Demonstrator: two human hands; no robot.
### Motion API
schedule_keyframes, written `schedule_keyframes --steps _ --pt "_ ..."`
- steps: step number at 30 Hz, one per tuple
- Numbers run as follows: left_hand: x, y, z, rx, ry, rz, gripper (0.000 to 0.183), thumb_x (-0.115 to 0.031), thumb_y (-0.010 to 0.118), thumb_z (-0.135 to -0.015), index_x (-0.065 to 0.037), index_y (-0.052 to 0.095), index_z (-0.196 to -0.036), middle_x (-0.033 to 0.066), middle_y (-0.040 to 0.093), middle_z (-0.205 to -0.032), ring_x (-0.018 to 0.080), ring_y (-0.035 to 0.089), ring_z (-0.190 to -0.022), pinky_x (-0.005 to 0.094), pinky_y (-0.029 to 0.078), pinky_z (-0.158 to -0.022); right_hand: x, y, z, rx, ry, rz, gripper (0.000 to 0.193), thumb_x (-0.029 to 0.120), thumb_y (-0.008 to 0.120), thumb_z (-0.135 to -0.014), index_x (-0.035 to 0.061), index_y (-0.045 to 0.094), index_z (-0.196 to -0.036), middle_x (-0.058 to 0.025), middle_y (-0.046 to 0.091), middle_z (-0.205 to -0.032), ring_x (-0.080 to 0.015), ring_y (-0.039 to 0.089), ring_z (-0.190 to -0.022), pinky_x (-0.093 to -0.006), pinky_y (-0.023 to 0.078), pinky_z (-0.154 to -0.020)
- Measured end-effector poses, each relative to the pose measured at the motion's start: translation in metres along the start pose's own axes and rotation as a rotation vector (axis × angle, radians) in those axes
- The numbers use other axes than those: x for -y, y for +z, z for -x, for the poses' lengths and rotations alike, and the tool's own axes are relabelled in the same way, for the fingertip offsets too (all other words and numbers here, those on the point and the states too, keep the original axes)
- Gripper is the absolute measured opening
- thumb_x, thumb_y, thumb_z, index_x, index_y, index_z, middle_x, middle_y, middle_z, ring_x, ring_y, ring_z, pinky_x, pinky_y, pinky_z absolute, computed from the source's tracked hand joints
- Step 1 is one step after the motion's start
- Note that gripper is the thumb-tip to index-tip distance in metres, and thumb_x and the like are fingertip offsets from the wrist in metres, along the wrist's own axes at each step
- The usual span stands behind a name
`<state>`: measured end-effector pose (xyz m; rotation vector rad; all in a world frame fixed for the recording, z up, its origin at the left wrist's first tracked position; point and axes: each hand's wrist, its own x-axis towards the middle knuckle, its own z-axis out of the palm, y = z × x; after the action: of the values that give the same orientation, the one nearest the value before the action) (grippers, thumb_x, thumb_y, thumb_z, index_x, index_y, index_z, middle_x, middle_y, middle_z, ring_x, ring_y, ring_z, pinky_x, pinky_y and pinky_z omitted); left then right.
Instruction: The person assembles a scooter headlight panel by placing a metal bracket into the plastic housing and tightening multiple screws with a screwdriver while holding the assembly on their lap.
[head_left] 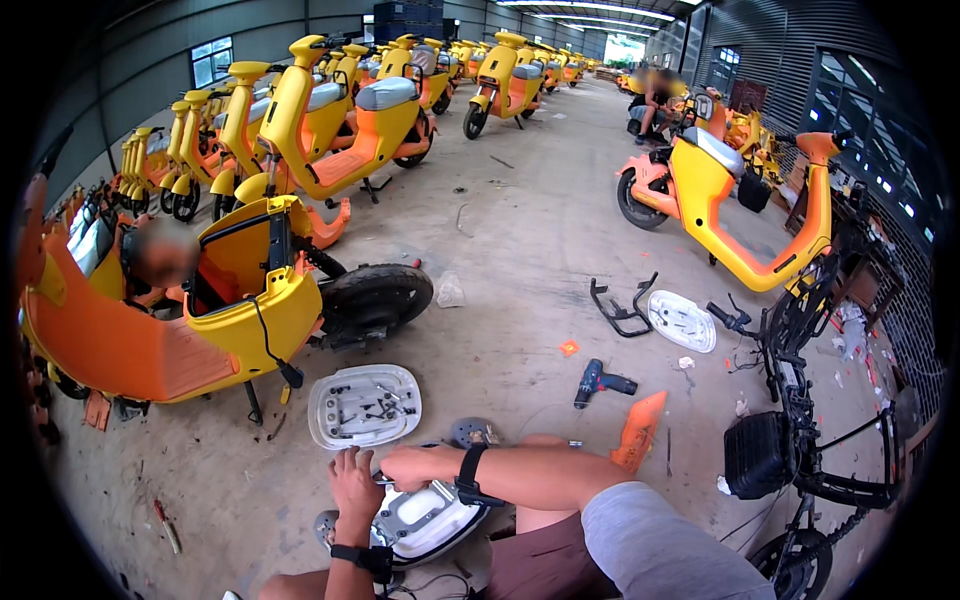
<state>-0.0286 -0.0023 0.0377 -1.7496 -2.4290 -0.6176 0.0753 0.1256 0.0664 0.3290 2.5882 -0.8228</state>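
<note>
Between my feet lies a scooter seat, its pale underside up and a dark rim round it. Over its far left edge, my left hand is closed with bent fingers; whatever they grip is hidden. My right hand reaches across from the right and is closed beside it. A small shiny piece shows between the two hands, too small to name. Just beyond them sits a white tray-like shell with screws and small dark parts in it.
A cordless drill and an orange panel lie on the floor to the right. At left stands a partly stripped yellow scooter, with a person behind it. A bare scooter frame stands at right. A screwdriver lies at lower left.
</note>
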Motion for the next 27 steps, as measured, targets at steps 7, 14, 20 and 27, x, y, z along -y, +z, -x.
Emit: schedule_keyframes --steps 7,14,20,27 --pt "-0.004 0.003 0.011 -0.141 -0.241 0.315 0.086 -0.008 0.074 -0.071 0.002 0.032 -0.146 0.0292 0.051 -0.13 0.0441 0.048 -0.124 0.0489 0.038 -0.104 -0.005 -0.001 -0.003 -0.217 0.032 0.108 0.024 0.02 0.067 -0.081 -0.0035 0.072 -0.085 -0.0252 0.07 -0.084 -0.0381 0.07 -0.083 -0.0468 0.056 -0.073" --pt "-0.022 0.005 0.021 0.055 -0.361 0.47 0.108 -0.033 0.08 -0.076 0.011 0.014 -0.15 0.0357 0.046 -0.136 0.0462 0.05 -0.123 0.0466 0.042 -0.103 0.001 -0.018 0.01 -0.263 0.154 0.05 0.052 0.048 0.057 -0.09 -0.0005 0.074 -0.094 -0.0239 0.071 -0.095 -0.04 0.069 -0.094 -0.0477 0.055 -0.081" --pt "-0.028 0.019 0.022 -0.053 -0.398 0.53 0.116 -0.04 0.081 -0.075 0.012 0.01 -0.151 0.0351 0.033 -0.149 0.0454 0.041 -0.135 0.0435 0.036 -0.111 0.005 -0.023 0.014 -0.291 0.11 0.056 0.049 0.046 0.064 -0.087 -0.0015 0.074 -0.094 -0.0235 0.071 -0.094 -0.0397 0.069 -0.092 -0.0476 0.055 -0.08" --pt "-0.038 0.027 0.025 0.059 -0.508 0.777 0.108 -0.042 0.081 -0.076 0.009 0.019 -0.148 0.0325 0.044 -0.141 0.0432 0.051 -0.126 0.0438 0.043 -0.103 0.001 -0.022 0.009 -0.325 0.046 0.027 0.043 0.038 0.07 -0.084 -0.004 0.073 -0.089 -0.0249 0.07 -0.089 -0.0411 0.069 -0.09 -0.0482 0.055 -0.08"
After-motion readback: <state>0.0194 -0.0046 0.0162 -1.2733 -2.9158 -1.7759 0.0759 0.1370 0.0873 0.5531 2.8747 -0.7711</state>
